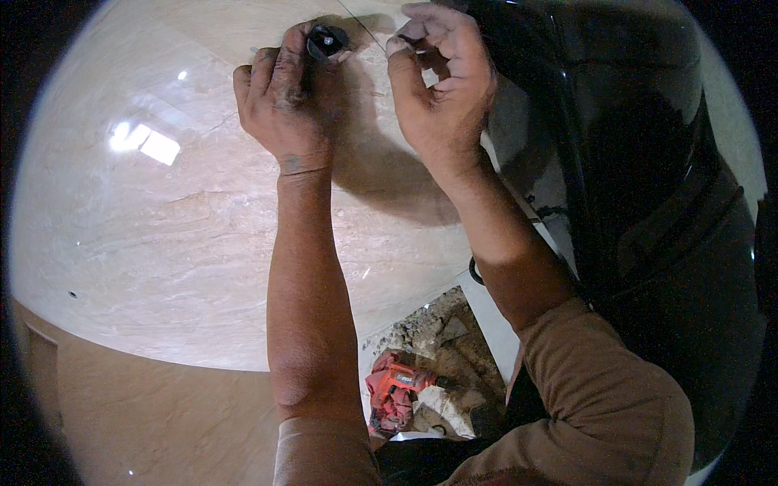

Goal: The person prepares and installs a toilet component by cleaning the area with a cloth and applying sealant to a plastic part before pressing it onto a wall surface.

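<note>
My left hand is up against a glossy beige marbled surface, its fingers closed about a small round black piece. A shiny metal spot, perhaps a screw head, shows at the middle of that piece. Just to the right, my right hand is closed in a pinch, thumb tip against forefinger. A thin dark wire or thread slants from the top edge down to that pinch. How far it runs between the fingers is hidden.
Dark glossy bodywork or a similar curved black panel fills the right side. Below, between my arms, a red power drill lies on rubble and dirt. A plain brown surface occupies the lower left. Bright reflections mark the marbled surface.
</note>
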The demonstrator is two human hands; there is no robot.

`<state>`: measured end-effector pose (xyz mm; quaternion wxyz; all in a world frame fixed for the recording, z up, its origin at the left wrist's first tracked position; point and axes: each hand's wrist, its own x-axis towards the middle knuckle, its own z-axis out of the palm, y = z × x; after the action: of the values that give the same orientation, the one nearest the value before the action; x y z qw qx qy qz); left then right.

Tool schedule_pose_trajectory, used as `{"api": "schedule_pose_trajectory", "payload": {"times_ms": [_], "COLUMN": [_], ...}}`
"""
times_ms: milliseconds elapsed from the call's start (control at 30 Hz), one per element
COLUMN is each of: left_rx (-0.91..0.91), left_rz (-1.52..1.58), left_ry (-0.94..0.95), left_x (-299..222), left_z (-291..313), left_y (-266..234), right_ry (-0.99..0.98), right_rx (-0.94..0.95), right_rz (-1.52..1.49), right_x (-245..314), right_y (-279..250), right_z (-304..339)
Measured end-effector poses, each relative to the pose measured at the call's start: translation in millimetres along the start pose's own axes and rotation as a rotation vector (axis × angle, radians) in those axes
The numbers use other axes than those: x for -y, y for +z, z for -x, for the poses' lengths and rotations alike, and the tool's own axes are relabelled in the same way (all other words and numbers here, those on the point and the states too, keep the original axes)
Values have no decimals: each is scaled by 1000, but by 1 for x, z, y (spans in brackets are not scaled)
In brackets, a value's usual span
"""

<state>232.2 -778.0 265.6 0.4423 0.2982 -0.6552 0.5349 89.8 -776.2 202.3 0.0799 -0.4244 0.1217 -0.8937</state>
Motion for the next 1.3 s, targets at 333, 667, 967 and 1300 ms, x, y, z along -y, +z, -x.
{"api": "schedule_pose_trajectory", "payload": {"times_ms": [333, 667, 967, 1300], "left_rx": [19, -16, -35, -14], "left_rz": [-52, -17, -11, -12], "left_ry": [19, 24, 0, 0], "left_x": [2, -1, -1, -6], "left_z": [2, -1, 4, -3], "left_y": [2, 2, 5, -1], "right_ry": [5, -434, -375, -466], "right_rx": [29, 72, 189, 217], "right_rz": [-20, 82, 177, 302], "right_x": [-4, 5, 8, 18], "right_y": [4, 5, 13, 19], "right_z": [1, -18, -16, -22]}}
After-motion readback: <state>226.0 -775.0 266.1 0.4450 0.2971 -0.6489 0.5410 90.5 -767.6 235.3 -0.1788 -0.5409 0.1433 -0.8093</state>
